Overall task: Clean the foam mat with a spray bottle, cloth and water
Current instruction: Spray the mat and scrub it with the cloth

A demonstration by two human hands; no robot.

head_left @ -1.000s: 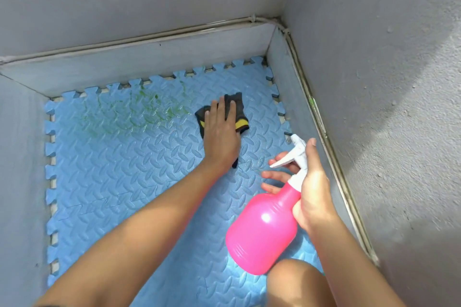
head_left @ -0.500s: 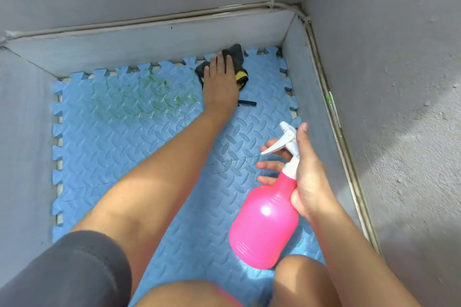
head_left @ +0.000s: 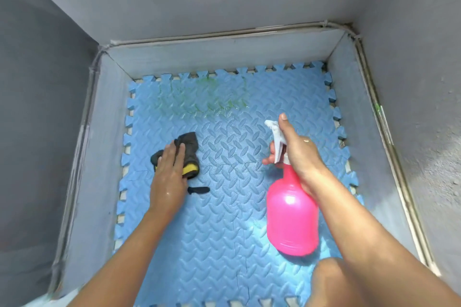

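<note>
Left hand [head_left: 169, 172] is pressing straight fingers [head_left: 175, 154] onto dark cloth [head_left: 190, 149] lying on blue foam mat [head_left: 224, 219]; right hand [head_left: 301, 154] is gripping pink spray bottle [head_left: 291, 219], fingers curling around it.

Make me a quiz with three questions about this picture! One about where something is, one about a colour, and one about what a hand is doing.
1. Where on the foam mat is the green stain?
A. near the far edge
B. in the near corner
C. right in the middle

2. What colour is the spray bottle?
A. green
B. pink
C. yellow

3. What is the left hand doing?
A. gripping the bottle
B. waving in the air
C. lying flat on the cloth

Answers: 1 A, the green smear sits by the mat's far edge. 2 B, the bottle's body is bright pink. 3 C, straight fingers rest on the dark cloth, while the right hand grips the bottle.
</note>
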